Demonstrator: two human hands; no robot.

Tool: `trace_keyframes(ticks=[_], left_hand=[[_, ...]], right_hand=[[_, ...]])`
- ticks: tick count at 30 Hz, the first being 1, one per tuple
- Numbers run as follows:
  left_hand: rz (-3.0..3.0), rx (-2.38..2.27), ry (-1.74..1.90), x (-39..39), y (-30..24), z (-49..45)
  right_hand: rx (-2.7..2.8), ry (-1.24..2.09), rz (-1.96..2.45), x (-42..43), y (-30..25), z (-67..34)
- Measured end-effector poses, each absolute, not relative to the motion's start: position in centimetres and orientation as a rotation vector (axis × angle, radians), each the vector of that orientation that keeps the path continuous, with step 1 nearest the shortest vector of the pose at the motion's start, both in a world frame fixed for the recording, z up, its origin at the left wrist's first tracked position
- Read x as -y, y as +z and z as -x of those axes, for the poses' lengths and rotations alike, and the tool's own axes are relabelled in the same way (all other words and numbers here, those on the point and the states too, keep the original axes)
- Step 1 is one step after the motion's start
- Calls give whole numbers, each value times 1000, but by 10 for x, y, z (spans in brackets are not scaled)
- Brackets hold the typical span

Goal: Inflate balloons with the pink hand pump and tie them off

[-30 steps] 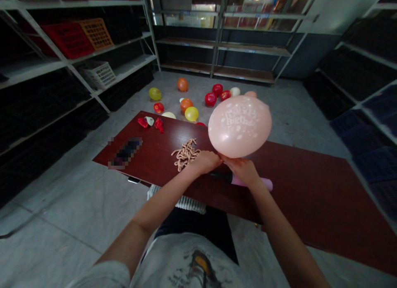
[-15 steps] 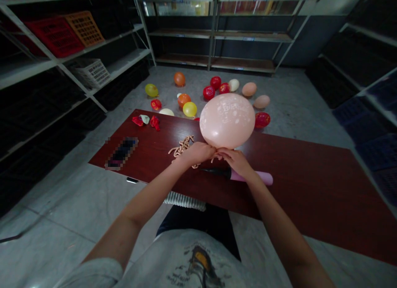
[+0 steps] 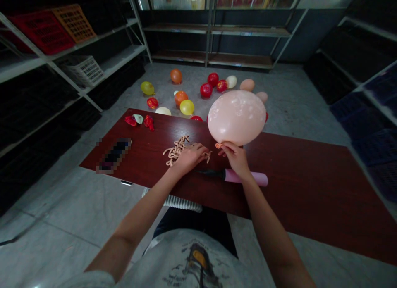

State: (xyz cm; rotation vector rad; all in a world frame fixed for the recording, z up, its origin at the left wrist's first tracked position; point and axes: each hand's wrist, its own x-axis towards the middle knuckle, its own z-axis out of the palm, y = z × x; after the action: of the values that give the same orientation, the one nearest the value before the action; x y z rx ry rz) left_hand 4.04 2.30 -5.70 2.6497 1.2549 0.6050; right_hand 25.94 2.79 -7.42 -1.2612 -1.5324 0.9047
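Note:
An inflated pale pink balloon (image 3: 237,116) rises above the table, its rolled mouth pointing left. My right hand (image 3: 236,158) pinches the balloon's neck. To its left, my left hand (image 3: 192,155) is low over the table with its fingers bent together, and a short tan cord (image 3: 208,156) sticks out from the fingertips. A tangled heap of tan cords (image 3: 175,151) lies just beside and partly under that hand. Below both hands lies a balloon pump (image 3: 246,177) with a pink body and a dark nozzle, partly covered by my right wrist.
On the dark red table (image 3: 304,176), deflated red balloons (image 3: 149,122) and a blurred-out phone-like object (image 3: 114,155) lie to the left. Several inflated balloons (image 3: 187,107) rest on the floor beyond. Shelves with crates (image 3: 46,29) stand around the room.
My left hand has come away from the balloon's neck and moved left and down towards the tan cords. My right hand keeps the balloon, which has shifted slightly right.

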Motion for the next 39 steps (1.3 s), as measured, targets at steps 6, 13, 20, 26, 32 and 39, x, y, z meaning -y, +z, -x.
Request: trace_keyframes(ticks=[6, 13, 20, 26, 32, 39], left_hand=[[-2832, -1158, 339, -29, -71, -49], [-1942, -978, 1067, -33, -62, -60], [-1281, -761, 1322, -37, -31, -90], [-1617, -801, 1318, -43, -20, -102], [-1574, -860, 1408, -40, -23, -108], [-1916, -654, 1315, -26, -10, -109]], right_hand=[[1471, 932, 1262, -22, -73, -258], [1351, 958, 1260, -21, -73, -256], [1300, 1025, 1185, -19, -74, -253], [1264, 1091, 1126, -18, -69, -251], [1275, 1146, 1083, -16, -58, -255], [1035, 1250, 970, -16, -49, -260]])
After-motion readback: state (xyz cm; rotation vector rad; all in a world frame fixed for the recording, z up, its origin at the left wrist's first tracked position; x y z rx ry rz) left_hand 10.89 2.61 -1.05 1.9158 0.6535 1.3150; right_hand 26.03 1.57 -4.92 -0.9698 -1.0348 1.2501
